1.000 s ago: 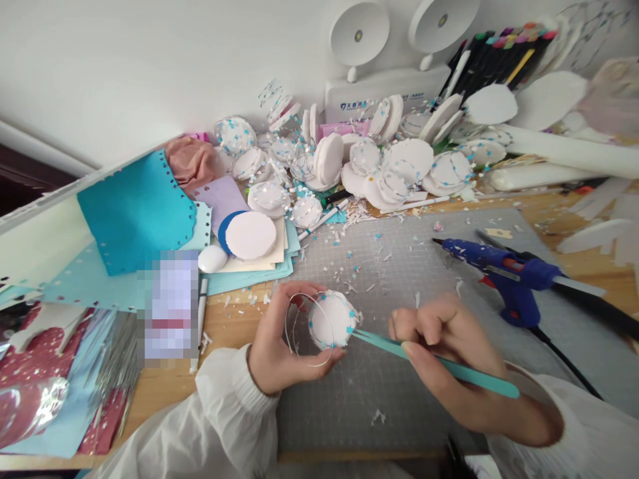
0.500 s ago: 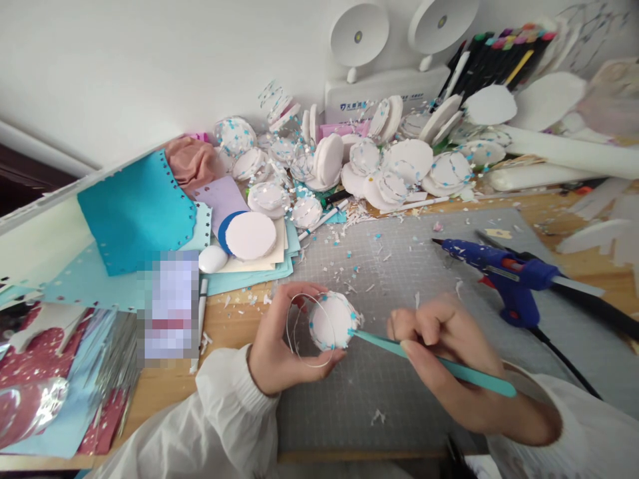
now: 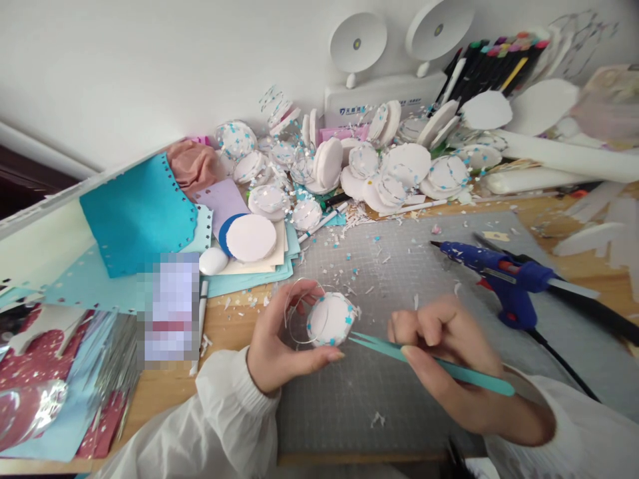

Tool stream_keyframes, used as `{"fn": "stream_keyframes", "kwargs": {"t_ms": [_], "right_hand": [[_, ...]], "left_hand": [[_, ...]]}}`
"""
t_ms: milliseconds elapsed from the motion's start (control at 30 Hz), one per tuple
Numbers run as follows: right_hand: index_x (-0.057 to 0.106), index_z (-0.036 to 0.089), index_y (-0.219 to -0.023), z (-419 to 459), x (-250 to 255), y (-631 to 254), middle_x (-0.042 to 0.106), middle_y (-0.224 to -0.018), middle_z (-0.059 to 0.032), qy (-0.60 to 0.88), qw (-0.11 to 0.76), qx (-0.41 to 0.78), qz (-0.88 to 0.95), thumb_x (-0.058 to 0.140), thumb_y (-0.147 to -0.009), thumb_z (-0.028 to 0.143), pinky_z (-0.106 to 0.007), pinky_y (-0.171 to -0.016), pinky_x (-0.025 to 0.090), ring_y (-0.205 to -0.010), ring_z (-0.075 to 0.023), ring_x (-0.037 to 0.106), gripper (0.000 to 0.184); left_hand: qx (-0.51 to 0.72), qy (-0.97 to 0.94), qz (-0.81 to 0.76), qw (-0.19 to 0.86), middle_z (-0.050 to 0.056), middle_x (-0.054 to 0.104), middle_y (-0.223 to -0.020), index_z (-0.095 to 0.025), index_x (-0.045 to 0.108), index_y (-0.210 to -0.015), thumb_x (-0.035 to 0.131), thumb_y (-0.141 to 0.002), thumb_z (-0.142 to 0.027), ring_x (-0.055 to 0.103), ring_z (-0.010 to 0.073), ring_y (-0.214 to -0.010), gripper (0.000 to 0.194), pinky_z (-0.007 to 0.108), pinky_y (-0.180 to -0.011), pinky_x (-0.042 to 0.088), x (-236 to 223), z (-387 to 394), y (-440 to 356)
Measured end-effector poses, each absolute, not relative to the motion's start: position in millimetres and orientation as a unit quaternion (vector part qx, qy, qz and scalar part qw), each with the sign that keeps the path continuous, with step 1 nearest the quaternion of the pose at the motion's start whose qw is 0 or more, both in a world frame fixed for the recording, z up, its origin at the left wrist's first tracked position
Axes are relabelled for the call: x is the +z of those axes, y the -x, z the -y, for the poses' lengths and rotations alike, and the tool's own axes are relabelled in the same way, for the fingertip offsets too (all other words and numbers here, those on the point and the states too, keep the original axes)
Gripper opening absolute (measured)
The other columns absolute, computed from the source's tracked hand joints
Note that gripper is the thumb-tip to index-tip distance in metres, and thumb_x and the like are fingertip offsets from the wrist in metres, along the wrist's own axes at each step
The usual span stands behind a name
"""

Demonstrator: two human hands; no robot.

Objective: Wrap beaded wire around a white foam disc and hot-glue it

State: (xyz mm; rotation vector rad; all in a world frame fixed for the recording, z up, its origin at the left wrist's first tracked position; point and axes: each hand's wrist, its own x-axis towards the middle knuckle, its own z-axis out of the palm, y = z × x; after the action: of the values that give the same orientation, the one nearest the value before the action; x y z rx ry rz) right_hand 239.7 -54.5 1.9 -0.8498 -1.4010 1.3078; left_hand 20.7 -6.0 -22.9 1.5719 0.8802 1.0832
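Observation:
Curved around a small white disc (image 3: pixel 325 327), my left hand (image 3: pixel 279 342) holds it between thumb and fingers above the grey mat. Thin wire loops circle the disc, and small blue pieces sit around its rim. My right hand (image 3: pixel 444 359) grips a pair of turquoise tweezers (image 3: pixel 464 376) with thumb and fingers. The tweezer tips point left and stand slightly apart, just off the disc's right edge. I see nothing between them.
A blue glue gun (image 3: pixel 499 266) lies on the grey cutting mat (image 3: pixel 394 259) at the right. Behind is a heap of decorated white discs (image 3: pixel 409 163). Coloured sheets (image 3: pixel 142 216) and a phone with a blurred screen (image 3: pixel 172 306) lie left. Paper scraps dot the mat.
The tweezer tips have parted and come away from the disc's right rim. My left thumb has shifted and the disc has turned a little, its wire loops with it.

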Motion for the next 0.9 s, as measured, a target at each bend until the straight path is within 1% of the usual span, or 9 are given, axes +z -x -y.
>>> {"fn": "stream_keyframes", "kwargs": {"t_ms": [133,400,533,767,900], "right_hand": [[0.031,0.027,-0.090,55.2,-0.6,-239.9,0.035,-0.072,0.0038,0.341,0.489,0.551,0.584,0.038,-0.094,0.014,-0.025,-0.051,0.031,-0.059,-0.0116,0.035,0.015],[0.033,0.027,-0.089,52.9,2.1,-237.7,0.038,-0.071,0.0026,0.342,0.481,0.524,0.614,0.037,-0.092,0.012,-0.026,-0.052,0.034,-0.060,-0.0130,0.039,0.016],[0.033,0.027,-0.090,51.3,4.3,-236.4,0.038,-0.070,0.0031,0.337,0.480,0.505,0.633,0.036,-0.092,0.010,-0.026,-0.052,0.034,-0.060,-0.0124,0.040,0.017],[0.032,0.027,-0.089,52.3,1.9,-240.4,0.036,-0.071,0.0038,0.332,0.471,0.540,0.613,0.037,-0.094,0.015,-0.025,-0.052,0.034,-0.060,-0.0118,0.038,0.014],[0.032,0.027,-0.088,53.7,0.0,-242.9,0.039,-0.071,0.0036,0.345,0.466,0.566,0.587,0.038,-0.095,0.018,-0.025,-0.053,0.034,-0.060,-0.0117,0.039,0.012]], "left_hand": [[0.443,-0.656,-0.364,0.491,0.011,0.062,-0.112,-0.023,0.052,-0.125,0.086,-0.058,-0.036,0.061,0.0242,-0.100,0.076,0.036,-0.090,0.049,-24.6,6.7,-20.3],[0.444,-0.667,-0.369,0.471,0.011,0.063,-0.111,-0.022,0.052,-0.123,0.087,-0.056,-0.036,0.061,0.0253,-0.099,0.076,0.036,-0.086,0.049,-25.3,6.1,-20.8],[0.441,-0.669,-0.368,0.471,0.011,0.063,-0.111,-0.022,0.052,-0.123,0.086,-0.059,-0.034,0.061,0.0247,-0.099,0.074,0.036,-0.087,0.050,-25.1,6.3,-20.9],[0.421,-0.686,-0.358,0.473,0.011,0.060,-0.117,-0.022,0.048,-0.127,0.081,-0.063,-0.023,0.059,0.0265,-0.107,0.072,0.039,-0.094,0.047,-24.8,7.9,-19.8],[0.407,-0.698,-0.362,0.464,0.012,0.060,-0.116,-0.021,0.049,-0.126,0.078,-0.063,-0.021,0.059,0.0272,-0.107,0.069,0.039,-0.094,0.047,-23.1,8.2,-20.0]]}}
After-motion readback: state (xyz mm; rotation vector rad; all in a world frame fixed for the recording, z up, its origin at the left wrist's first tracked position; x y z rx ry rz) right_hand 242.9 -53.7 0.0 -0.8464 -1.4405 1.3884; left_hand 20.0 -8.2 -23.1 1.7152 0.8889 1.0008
